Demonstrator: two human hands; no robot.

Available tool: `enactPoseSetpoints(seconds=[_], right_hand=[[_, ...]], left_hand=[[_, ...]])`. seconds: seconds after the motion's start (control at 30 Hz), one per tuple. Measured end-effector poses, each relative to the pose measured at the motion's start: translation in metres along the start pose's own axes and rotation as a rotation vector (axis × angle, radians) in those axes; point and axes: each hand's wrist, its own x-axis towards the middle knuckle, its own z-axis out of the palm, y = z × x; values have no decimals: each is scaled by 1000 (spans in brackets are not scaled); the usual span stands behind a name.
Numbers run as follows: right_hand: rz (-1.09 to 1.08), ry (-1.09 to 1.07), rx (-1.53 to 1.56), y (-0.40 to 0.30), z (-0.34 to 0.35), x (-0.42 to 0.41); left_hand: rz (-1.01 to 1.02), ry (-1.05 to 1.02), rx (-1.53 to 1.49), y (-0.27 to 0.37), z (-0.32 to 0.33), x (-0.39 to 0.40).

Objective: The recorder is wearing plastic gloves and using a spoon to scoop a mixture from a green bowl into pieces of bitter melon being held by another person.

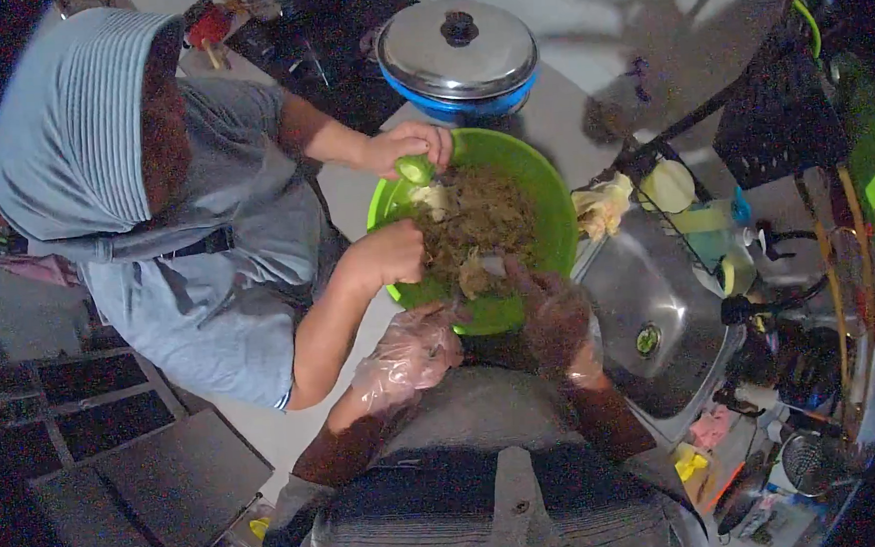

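A bright green plastic basin (546,184) holds a heap of brown, crumbly food mixture (486,214). My left hand (416,350), in a clear plastic glove, is at the basin's near left rim with fingers bent; whether it grips the rim is unclear. My right hand (560,315), also gloved and in shadow, reaches over the near right rim. Its fingertips are close to a pale brown lump (474,275) on the mixture, and their hold is too dark to make out. A pale piece (430,199) lies at the heap's far left.
On the left, a co-worker's hand (409,146) holds a green item (415,169) over the basin; their fist (395,252) is at the mixture. Behind stands a lidded blue pot (458,54). To the right are a steel sink (633,284), a cloth (605,204) and a dish rack (782,128).
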Motion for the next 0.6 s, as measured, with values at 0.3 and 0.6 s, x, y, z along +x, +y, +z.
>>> enactPoseSetpoints(seconds=[0.3, 0.6], right_hand=[[0, -91, -49, -13, -55, 14], [68, -59, -18, -12, -56, 4]], left_hand=[[-102, -14, -264, -8, 0, 8], [-83, 86, -270, -20, 11, 10]])
